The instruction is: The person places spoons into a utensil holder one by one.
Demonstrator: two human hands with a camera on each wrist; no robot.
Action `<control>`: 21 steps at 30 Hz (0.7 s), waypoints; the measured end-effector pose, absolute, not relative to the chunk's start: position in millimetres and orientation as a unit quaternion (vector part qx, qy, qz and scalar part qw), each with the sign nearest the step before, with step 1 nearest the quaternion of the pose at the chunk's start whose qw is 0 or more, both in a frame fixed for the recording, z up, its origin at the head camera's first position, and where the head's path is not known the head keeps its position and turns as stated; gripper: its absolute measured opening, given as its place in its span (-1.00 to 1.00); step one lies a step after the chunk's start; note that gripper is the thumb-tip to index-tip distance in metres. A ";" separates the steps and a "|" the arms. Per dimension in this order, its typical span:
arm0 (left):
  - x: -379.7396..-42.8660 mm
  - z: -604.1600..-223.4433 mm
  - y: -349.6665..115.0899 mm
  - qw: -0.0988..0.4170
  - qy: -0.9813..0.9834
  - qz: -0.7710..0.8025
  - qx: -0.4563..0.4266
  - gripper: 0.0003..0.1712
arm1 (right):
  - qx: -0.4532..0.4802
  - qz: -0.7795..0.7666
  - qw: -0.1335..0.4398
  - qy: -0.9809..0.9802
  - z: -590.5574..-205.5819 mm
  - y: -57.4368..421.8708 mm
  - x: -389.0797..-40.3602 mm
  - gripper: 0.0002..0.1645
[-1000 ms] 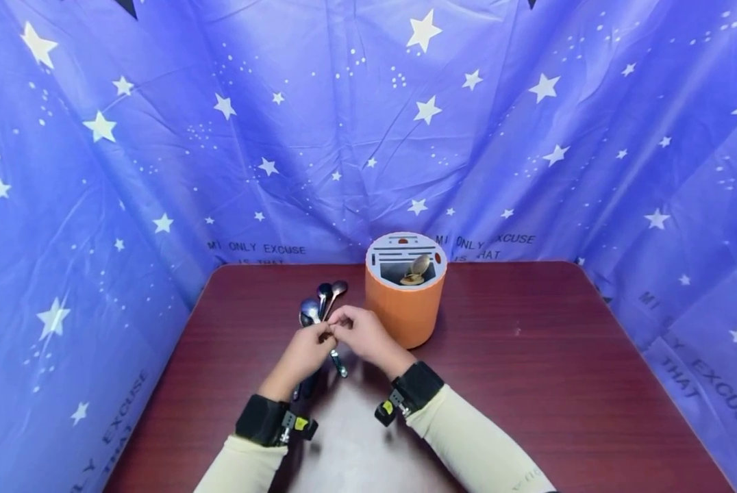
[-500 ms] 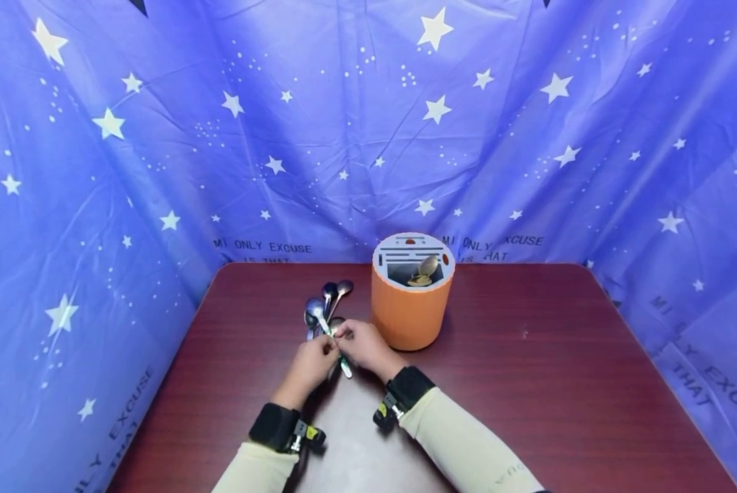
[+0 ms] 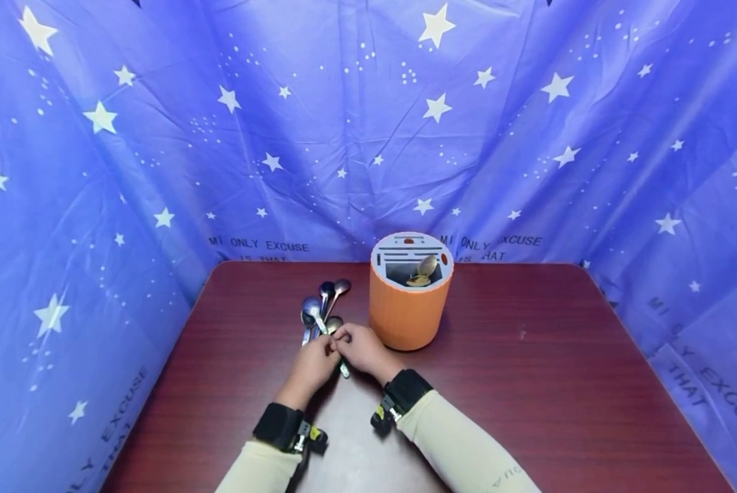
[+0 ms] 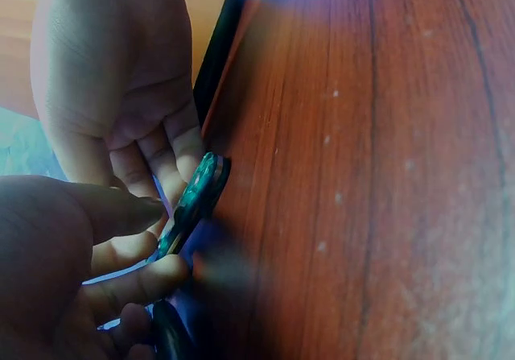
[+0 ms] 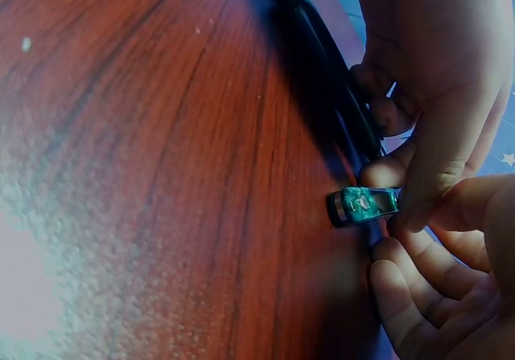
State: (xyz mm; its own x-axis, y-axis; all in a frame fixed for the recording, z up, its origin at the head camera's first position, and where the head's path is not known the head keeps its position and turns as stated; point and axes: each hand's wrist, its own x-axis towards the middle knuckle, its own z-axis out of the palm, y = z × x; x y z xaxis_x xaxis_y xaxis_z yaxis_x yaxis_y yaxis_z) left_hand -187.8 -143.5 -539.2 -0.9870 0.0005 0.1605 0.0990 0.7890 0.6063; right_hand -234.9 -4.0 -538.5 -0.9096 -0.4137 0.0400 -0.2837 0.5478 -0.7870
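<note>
A spoon (image 3: 312, 307) with a green patterned handle lies between both hands, its bowl pointing away. My left hand (image 3: 313, 361) pinches that handle (image 4: 191, 199) between thumb and fingers, as the left wrist view shows. Close against it, my right hand (image 3: 362, 348) has its curled thumb and fingers at the same spoon; the exact contact is partly hidden. In the right wrist view the green handle end (image 5: 366, 204) sticks out past the fingertips. Several other spoons (image 3: 342, 286) lie just beyond the hands, and a dark handle (image 5: 334, 74) shows beneath the left hand.
An orange cylindrical holder (image 3: 405, 318) with a grey slotted top stands right of the hands. Gold-coloured spoons (image 3: 428, 266) rest in its large opening. The dark red wooden table (image 3: 529, 383) is enclosed by a blue star-patterned curtain (image 3: 356, 123).
Both hands stay together at the green-handled spoon and have shifted slightly toward the body since a second ago. A spoon bowl just beyond the fingers has come into sight. The holder stays put.
</note>
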 end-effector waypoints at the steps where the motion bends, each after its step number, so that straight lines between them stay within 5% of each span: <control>1: -188.1 -539.0 -143.3 0.079 -0.944 -0.320 -0.024 -0.89 | -0.200 -0.430 0.074 0.877 -538.7 -4.2 -234.9 -0.91; 21: -195.4 -532.8 -138.5 0.040 -0.963 -0.265 0.032 -0.82 | -0.186 -0.421 0.069 0.885 -539.7 -0.9 -230.5 -0.83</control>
State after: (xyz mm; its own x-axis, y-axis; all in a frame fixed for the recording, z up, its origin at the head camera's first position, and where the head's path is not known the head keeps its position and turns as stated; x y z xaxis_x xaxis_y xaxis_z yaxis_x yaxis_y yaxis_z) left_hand -195.4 -138.5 -532.8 -0.9948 -0.0821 0.0595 -0.0402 0.8579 0.5123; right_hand -230.5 -0.9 -539.7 -0.9215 -0.3870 0.0342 -0.2706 0.5761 -0.7713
